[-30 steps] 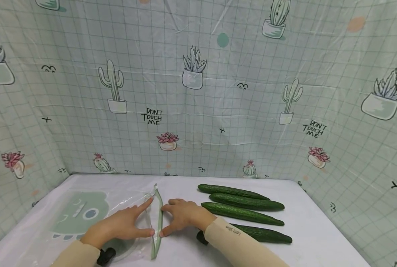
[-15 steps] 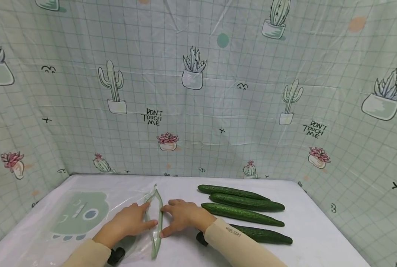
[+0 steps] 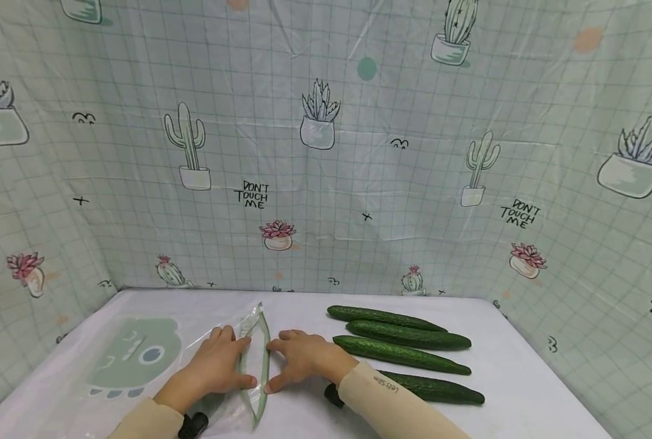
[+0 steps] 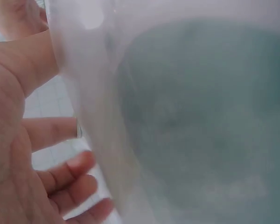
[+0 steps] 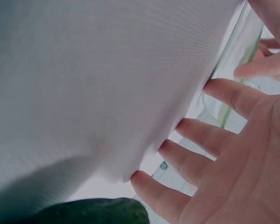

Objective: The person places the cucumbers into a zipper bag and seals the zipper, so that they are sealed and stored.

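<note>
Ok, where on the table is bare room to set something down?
Right of the cucumbers to the right edge of the table; a smaller patch beyond the right hand, between bag and cucumbers. Crowded: the bag's mouth, between that and the left hand.

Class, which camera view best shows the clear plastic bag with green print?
The head view: most of the clear plastic bag shows, print and green-edged mouth together, though the left hand covers part. The left wrist view gives only blurred print and plastic; the right wrist view, just part of the mouth.
</note>
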Action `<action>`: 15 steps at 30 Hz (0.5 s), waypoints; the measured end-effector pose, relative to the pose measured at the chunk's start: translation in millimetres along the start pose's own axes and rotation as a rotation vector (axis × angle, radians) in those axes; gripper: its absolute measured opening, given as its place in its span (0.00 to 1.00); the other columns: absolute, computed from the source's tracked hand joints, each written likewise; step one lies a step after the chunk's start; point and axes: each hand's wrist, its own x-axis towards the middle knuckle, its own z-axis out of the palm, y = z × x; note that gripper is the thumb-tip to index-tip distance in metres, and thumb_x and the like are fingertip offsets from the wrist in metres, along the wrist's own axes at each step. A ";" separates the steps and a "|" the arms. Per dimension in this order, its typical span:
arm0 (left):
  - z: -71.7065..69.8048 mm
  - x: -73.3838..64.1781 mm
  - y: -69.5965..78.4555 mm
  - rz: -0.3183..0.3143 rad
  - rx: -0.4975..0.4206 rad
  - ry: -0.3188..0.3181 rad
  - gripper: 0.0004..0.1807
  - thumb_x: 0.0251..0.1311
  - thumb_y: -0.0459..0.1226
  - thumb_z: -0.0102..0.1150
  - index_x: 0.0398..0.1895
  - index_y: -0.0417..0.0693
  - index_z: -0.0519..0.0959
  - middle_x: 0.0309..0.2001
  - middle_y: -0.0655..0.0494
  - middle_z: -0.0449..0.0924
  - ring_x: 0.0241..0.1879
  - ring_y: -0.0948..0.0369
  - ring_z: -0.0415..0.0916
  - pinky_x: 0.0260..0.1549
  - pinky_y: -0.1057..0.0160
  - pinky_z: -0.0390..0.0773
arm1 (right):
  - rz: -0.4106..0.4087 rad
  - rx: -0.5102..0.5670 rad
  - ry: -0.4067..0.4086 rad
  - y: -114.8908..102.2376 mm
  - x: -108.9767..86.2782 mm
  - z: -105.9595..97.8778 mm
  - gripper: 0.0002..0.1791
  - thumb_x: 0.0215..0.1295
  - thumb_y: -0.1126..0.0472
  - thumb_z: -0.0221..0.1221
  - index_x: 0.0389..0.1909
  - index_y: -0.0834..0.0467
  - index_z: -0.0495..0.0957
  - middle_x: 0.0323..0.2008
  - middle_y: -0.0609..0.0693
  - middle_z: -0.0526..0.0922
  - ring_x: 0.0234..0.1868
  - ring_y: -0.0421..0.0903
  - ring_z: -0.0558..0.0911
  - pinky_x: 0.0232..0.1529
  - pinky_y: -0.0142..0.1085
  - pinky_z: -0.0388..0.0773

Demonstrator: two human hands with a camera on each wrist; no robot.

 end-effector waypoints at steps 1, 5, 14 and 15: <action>0.6 0.6 -0.4 0.022 0.008 0.018 0.43 0.38 0.56 0.75 0.56 0.38 0.78 0.37 0.50 0.66 0.38 0.54 0.59 0.37 0.52 0.67 | -0.001 0.000 0.001 0.1 -0.3 -0.2 0.45 0.46 0.25 0.61 0.67 0.35 0.66 0.69 0.43 0.61 0.70 0.47 0.60 0.56 0.53 0.70; 0.9 2.6 -2.3 0.067 -0.018 0.035 0.41 0.36 0.55 0.77 0.50 0.35 0.79 0.38 0.50 0.73 0.39 0.54 0.65 0.40 0.51 0.69 | -0.005 0.002 0.004 -0.1 -0.7 -0.3 0.44 0.46 0.25 0.61 0.67 0.35 0.66 0.69 0.43 0.62 0.70 0.46 0.60 0.56 0.53 0.70; 2.9 7.9 -5.9 0.046 -0.219 -0.019 0.41 0.36 0.46 0.79 0.52 0.28 0.76 0.30 0.56 0.74 0.33 0.59 0.69 0.36 0.54 0.73 | -0.005 -0.015 0.020 -2.3 -1.8 0.4 0.45 0.45 0.25 0.62 0.66 0.36 0.67 0.69 0.44 0.63 0.69 0.46 0.61 0.56 0.52 0.70; 3.4 8.4 -5.9 0.037 -0.231 -0.017 0.41 0.35 0.45 0.79 0.52 0.28 0.76 0.30 0.56 0.74 0.32 0.59 0.69 0.36 0.55 0.72 | -0.005 -0.016 0.022 -2.4 -1.8 0.4 0.45 0.45 0.25 0.62 0.66 0.36 0.67 0.69 0.44 0.63 0.69 0.46 0.61 0.55 0.52 0.70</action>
